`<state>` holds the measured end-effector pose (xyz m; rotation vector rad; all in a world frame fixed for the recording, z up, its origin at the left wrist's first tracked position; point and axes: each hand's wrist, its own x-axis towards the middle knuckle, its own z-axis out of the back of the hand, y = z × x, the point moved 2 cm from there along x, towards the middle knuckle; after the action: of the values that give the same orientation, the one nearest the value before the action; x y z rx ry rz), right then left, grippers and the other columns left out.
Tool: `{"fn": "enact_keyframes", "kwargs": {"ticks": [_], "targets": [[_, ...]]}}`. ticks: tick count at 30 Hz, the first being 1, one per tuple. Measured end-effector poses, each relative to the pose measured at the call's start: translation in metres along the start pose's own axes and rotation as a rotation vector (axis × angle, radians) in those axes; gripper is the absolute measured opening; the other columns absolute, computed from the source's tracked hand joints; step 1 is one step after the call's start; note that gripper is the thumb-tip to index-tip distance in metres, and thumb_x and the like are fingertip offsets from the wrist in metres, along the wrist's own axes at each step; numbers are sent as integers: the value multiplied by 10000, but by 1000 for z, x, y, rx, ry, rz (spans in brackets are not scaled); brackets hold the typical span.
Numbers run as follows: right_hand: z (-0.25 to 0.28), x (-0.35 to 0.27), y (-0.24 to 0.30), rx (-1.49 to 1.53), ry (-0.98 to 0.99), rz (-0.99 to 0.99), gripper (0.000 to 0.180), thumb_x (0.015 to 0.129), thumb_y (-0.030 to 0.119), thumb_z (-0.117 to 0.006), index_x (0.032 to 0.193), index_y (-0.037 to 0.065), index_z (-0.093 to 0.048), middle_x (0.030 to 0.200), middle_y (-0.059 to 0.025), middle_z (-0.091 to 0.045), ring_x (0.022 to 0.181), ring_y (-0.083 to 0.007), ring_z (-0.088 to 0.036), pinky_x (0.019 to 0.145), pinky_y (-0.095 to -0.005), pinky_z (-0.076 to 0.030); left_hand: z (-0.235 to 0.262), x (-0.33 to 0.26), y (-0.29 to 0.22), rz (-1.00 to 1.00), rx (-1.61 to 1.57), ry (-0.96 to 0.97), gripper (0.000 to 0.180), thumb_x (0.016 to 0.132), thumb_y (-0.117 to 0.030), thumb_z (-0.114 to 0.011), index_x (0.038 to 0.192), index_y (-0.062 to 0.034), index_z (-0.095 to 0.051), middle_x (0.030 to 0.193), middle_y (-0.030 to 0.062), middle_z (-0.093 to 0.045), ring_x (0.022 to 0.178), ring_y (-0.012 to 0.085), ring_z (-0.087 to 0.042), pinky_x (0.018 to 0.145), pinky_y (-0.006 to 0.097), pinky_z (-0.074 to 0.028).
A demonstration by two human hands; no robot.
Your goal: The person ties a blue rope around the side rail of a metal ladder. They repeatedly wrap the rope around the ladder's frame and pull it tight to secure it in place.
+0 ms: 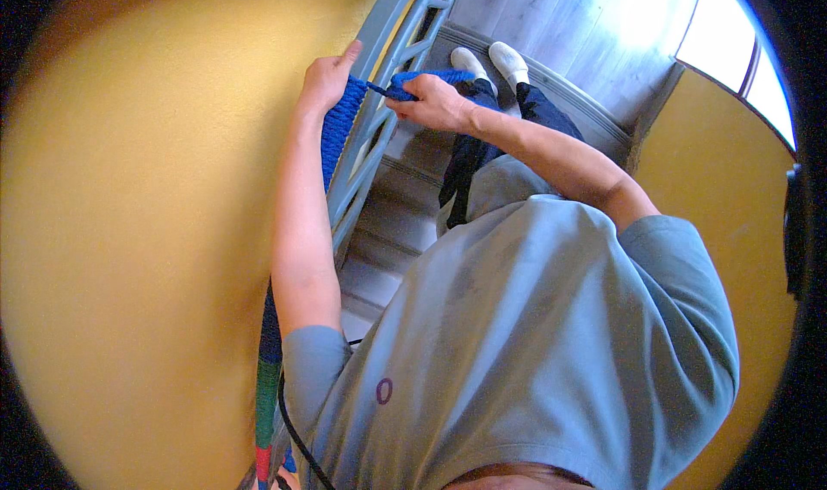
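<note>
Our left hand (326, 83), its fingers hidden, seemingly steadies the blue cord (342, 115) wound on the rail (382, 29); our right hand (438, 105) pinches the bundle (452, 75) between fingers, probably to tension the strand (376, 88).

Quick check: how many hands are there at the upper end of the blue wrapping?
2. The left hand is at the rail, beside the end of the wrapping; the right hand, to its right, holds the blue bundle. Some fingers are hidden.
</note>
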<state>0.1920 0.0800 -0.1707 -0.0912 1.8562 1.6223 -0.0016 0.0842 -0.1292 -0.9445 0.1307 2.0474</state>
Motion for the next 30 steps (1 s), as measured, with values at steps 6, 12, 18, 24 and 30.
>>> {"fn": "enact_keyframes", "kwargs": {"ticks": [6,12,18,24,30], "targets": [[-13,-27,24,18,-126,-18,367,818,378,-547,758,25,-632,729,-183,-626,732,-342,-630,683,-435,-496,-6,-5,-6,-185,87,23,668,764,-568,-629,1018,50,-607,954,235,-642,901,356,-622,809,409,-474],[4,-24,27,-119,-60,29,362,816,379,-555,801,27,-636,734,-195,-620,742,-366,-620,673,-444,-488,-10,10,10,-120,-361,412,534,821,-502,-618,1003,-1,-630,822,87,-646,729,161,-601,699,311,-491],[26,-28,25,-215,-111,-166,471,842,523,-507,835,78,-661,776,-162,-652,773,-342,-633,707,-427,-490,-17,-1,-14,-130,-193,305,539,805,-507,-629,1046,-25,-621,817,85,-655,777,183,-624,726,334,-497],[17,-32,18,-84,-65,-227,500,847,547,-483,916,83,-657,818,-180,-650,822,-344,-632,725,-425,-481,-17,-33,-41,47,334,-97,517,632,-465,-733,932,-50,-663,952,183,-665,903,329,-635,790,405,-500],[-10,-31,24,403,-137,-254,322,846,294,-557,789,-17,-617,604,-52,-539,589,-158,-515,532,-352,-424,-11,-1,-7,-88,176,171,410,606,-303,-680,909,-28,-661,861,171,-673,816,275,-653,733,363,-511]]}}
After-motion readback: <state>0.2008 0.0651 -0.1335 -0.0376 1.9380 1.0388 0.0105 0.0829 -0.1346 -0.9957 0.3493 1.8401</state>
